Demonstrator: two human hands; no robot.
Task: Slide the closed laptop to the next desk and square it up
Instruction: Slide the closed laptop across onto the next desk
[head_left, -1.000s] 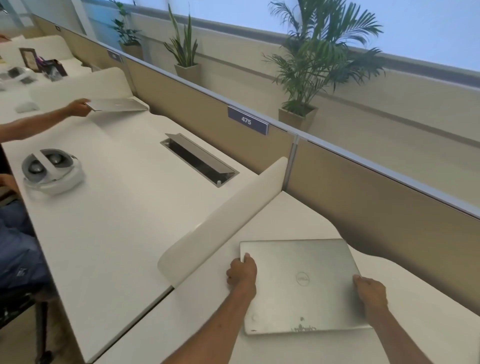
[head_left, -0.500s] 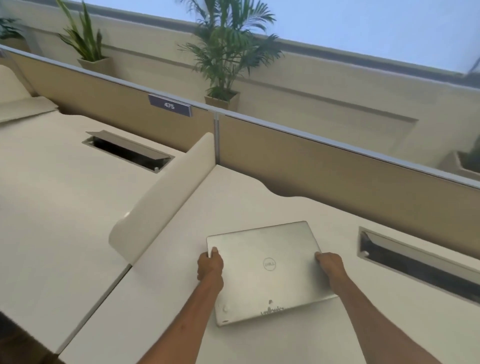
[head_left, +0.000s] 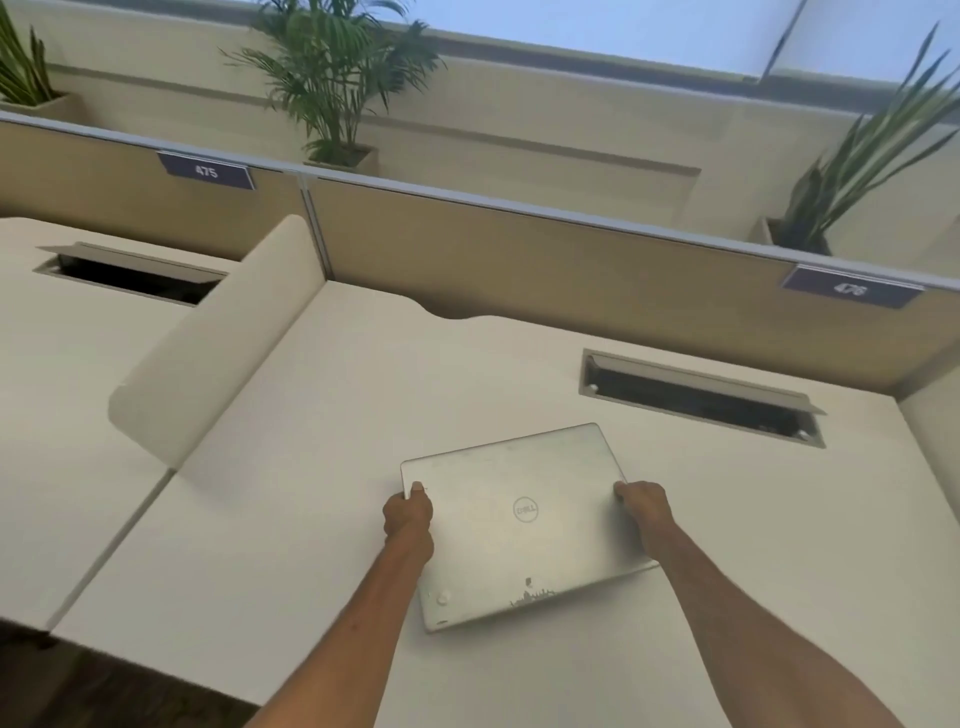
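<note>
A closed silver laptop (head_left: 524, 525) lies flat on the white desk (head_left: 311, 545) labelled 476, a little left of the desk's middle. Its edges are turned slightly anticlockwise against the desk's front edge. My left hand (head_left: 409, 514) grips the laptop's left edge near the far corner. My right hand (head_left: 644, 503) grips its right edge. Both forearms reach in from the bottom of the view.
A low white divider (head_left: 218, 343) separates this desk from the desk on the left. An open cable tray (head_left: 696, 397) is set into the desk behind the laptop to the right; another cable tray (head_left: 130, 273) is on the left desk. A tan partition (head_left: 545, 260) runs along the back, with potted plants behind.
The laptop has slid to the right, away from the divider and toward the desk's middle, with both hands still on its sides. The view has swung right.
</note>
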